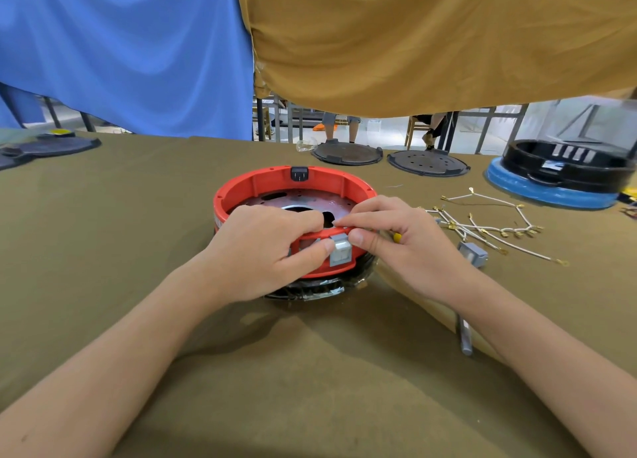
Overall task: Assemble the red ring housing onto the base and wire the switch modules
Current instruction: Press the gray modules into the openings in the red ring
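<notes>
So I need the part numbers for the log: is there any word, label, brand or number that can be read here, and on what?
None can be read.
White marks on the black housing at the far right: too blurred to read.
Pale strip on the outer left of the red ring housing: too small to read.
Grey switch module between the thumbs: no visible marking.

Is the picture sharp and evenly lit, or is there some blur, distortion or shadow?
Head view: soft, even light; faint shadow under the left hand and beside the red ring housing; wide-angle bending curves the table edge; forearms look stretched; background behind the cloths is slightly soft.
</notes>
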Available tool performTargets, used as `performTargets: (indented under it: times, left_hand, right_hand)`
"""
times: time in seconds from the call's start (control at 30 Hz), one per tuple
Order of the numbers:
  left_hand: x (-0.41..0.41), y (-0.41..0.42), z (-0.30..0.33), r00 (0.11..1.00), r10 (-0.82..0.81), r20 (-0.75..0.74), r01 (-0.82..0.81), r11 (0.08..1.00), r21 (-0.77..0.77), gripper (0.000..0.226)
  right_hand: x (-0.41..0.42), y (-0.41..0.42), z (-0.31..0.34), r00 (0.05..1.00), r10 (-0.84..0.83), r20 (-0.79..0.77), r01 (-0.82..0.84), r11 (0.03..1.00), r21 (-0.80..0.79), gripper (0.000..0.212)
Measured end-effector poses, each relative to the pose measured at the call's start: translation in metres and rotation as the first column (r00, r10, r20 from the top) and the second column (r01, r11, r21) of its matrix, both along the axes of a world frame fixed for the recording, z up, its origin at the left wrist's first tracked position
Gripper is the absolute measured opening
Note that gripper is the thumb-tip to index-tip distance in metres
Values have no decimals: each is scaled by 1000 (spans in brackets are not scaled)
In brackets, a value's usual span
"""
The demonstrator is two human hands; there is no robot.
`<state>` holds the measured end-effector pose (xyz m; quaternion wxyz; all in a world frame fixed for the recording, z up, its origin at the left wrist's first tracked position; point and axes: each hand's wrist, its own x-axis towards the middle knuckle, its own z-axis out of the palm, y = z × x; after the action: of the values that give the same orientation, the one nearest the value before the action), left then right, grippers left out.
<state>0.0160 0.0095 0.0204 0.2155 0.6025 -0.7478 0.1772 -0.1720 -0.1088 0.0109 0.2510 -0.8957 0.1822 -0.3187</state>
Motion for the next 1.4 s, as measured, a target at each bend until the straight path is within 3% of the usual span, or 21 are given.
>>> performTargets:
  times: [0.27, 0.57, 0.8, 1.03, 1.4]
  left_hand:
    - [-2, 0, 1, 999, 38, -26, -38, 999, 18, 42]
    - [-2, 0, 1, 1000, 16, -13, -16, 1000, 4, 33]
    - [1, 1, 0, 997, -21, 72, 25, 999, -43, 31]
    - [0, 0, 0, 997, -2, 75, 4, 1000, -29, 32]
    - [-1, -1, 0, 997, 12, 72, -12, 1000, 5, 33]
  right_hand:
    - [5, 3, 3, 999, -25, 32, 25, 999, 27, 19]
    - [3, 3, 7, 1000, -21, 0, 21, 999, 31, 19]
    - [-14, -5, 4, 982, 60, -178, -61, 998, -4, 50]
    - [-8, -3, 3, 979, 30, -200, -51, 994, -97, 43]
    - [-1, 1, 2, 994, -11, -105, -7, 986, -166, 32]
